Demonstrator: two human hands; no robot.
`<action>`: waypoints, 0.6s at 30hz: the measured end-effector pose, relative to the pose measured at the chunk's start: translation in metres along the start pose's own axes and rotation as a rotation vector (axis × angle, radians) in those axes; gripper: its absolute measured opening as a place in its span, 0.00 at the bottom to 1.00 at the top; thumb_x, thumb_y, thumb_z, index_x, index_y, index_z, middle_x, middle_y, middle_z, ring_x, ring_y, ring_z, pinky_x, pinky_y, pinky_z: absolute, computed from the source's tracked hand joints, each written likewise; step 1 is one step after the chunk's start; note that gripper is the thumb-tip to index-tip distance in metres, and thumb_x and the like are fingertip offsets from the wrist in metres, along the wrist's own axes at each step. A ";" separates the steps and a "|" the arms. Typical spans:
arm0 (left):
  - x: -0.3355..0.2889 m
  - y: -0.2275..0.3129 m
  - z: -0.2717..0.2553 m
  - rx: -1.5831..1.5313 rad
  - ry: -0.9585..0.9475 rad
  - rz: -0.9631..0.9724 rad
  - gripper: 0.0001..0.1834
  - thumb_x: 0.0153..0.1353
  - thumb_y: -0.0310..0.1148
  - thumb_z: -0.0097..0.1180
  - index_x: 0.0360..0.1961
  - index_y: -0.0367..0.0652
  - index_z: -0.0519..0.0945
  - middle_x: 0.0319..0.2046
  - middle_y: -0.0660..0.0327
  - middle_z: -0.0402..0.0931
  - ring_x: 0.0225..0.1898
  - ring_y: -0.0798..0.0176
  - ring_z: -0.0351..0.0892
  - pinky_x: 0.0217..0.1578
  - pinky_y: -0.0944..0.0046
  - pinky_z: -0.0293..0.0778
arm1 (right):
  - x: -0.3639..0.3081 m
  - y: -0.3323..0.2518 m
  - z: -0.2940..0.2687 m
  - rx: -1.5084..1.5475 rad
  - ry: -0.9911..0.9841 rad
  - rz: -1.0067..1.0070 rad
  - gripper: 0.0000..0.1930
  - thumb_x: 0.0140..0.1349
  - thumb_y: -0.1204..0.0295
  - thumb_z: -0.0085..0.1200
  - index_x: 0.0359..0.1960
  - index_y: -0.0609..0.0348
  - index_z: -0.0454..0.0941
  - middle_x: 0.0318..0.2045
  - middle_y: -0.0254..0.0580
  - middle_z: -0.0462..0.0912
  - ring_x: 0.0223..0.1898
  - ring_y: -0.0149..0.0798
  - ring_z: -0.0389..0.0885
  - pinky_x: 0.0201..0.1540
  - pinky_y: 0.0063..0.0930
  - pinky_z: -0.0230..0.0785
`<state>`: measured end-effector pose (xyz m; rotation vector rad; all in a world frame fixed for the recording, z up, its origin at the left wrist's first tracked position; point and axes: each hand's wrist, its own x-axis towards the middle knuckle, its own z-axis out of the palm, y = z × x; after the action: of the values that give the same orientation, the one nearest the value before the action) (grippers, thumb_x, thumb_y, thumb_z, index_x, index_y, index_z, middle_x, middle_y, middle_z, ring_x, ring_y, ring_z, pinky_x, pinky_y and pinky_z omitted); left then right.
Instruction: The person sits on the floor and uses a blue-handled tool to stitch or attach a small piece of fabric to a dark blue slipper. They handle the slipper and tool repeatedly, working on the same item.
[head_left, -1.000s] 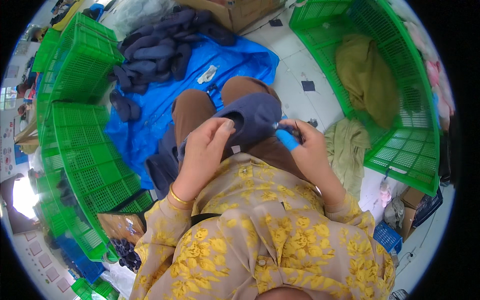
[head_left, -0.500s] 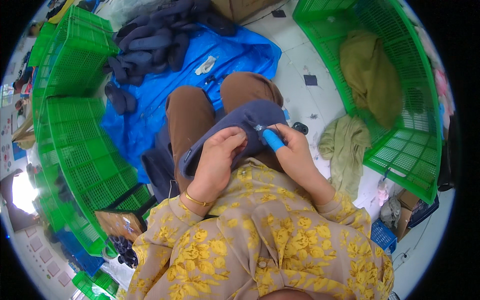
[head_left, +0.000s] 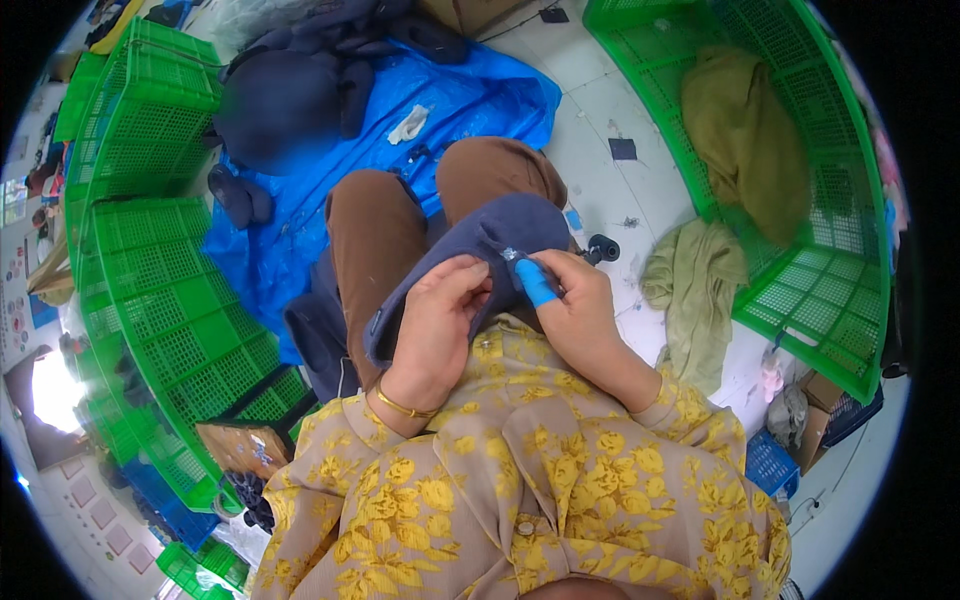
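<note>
A navy fabric slipper (head_left: 530, 222) lies across my lap, its rounded toe pointing up to the right. My left hand (head_left: 437, 312) is closed on its near side, thumb and fingers pinched together. Blue tape covers a digit of my right hand (head_left: 580, 305), which grips the slipper beside a small shiny decoration (head_left: 510, 254) on its upper. Whether the right fingertips also hold something thin, such as a needle, I cannot tell. Another piece of navy fabric (head_left: 315, 325) rests by my left thigh.
A pile of navy slippers (head_left: 355, 95), partly blurred, sits on a blue sheet (head_left: 480, 95) beyond my knees. Green plastic crates (head_left: 190, 290) stand at left, and another green crate (head_left: 650, 120) at right holds olive cloth (head_left: 745, 140). A pale green cloth (head_left: 695, 290) hangs nearby.
My right hand has shifted slightly left and its taped digit has turned more upright by the shiny decoration. My left hand keeps its hold on the slipper.
</note>
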<state>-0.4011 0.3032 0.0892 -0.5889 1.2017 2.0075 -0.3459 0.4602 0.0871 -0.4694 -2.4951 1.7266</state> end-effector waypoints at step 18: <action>0.001 0.005 0.031 0.330 0.116 0.054 0.12 0.58 0.37 0.65 0.24 0.47 0.74 0.21 0.73 0.68 0.23 0.79 0.61 0.25 0.75 0.57 | -0.003 0.009 0.006 -0.180 0.090 -0.184 0.08 0.49 0.76 0.58 0.32 0.58 0.77 0.26 0.44 0.78 0.26 0.49 0.78 0.27 0.37 0.70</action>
<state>-0.4064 0.3299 0.1056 -0.5159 1.5937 1.7830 -0.3429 0.4567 0.0770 -0.3098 -2.5496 1.3932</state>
